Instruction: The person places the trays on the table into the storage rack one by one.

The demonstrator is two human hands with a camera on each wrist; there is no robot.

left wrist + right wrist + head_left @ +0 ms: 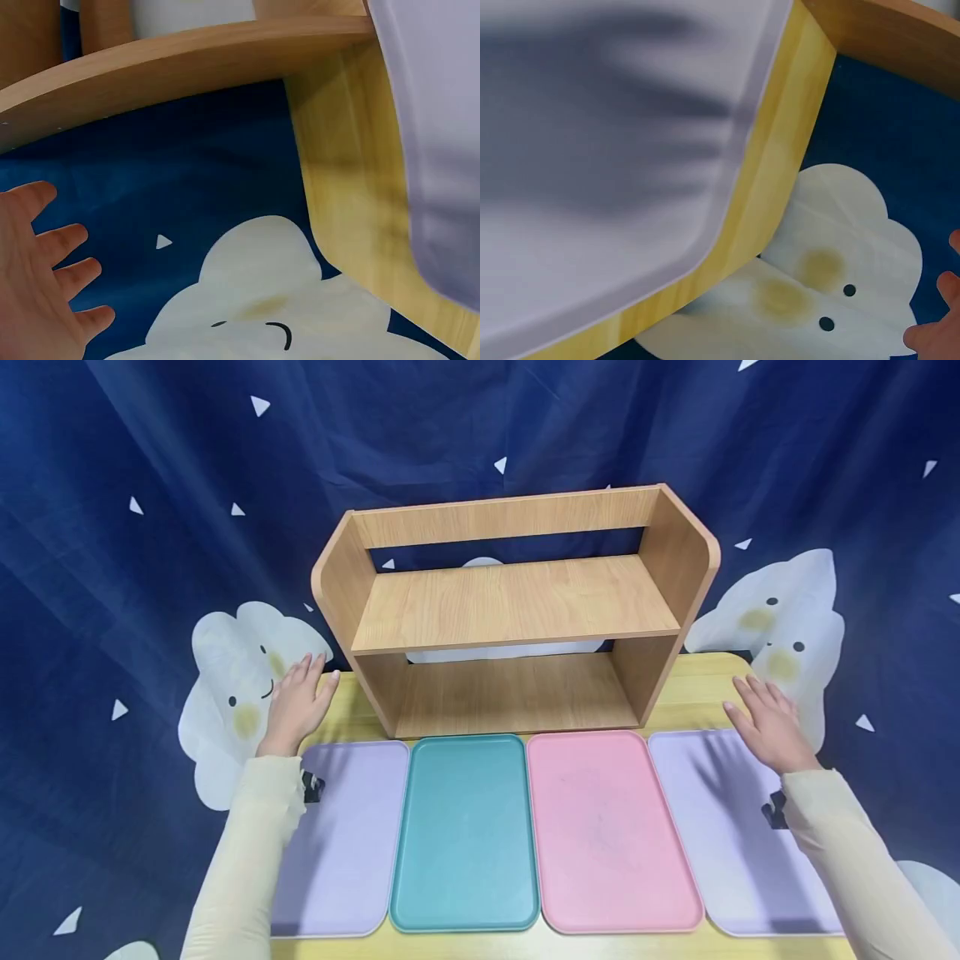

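My left hand (294, 706) is held out with straight fingers at the far left corner of the table, left of a wooden shelf (517, 602). In the left wrist view its fingers (67, 244) are spread and hold nothing. Across the table my right hand (772, 725) hovers over the right lilac tray (738, 827), its fingers extended and nothing in them; its shadow falls on that tray. Only a few fingertips (949, 289) show at the edge of the right wrist view. The left lilac tray (356, 835) lies beside my left forearm.
Between the lilac trays, a teal tray (465, 831) and a pink tray (611, 831) lie side by side in front of the two-level shelf. They rest on a yellow wooden table (697, 681). Behind hangs a dark blue curtain (450, 435) with clouds and white triangles.
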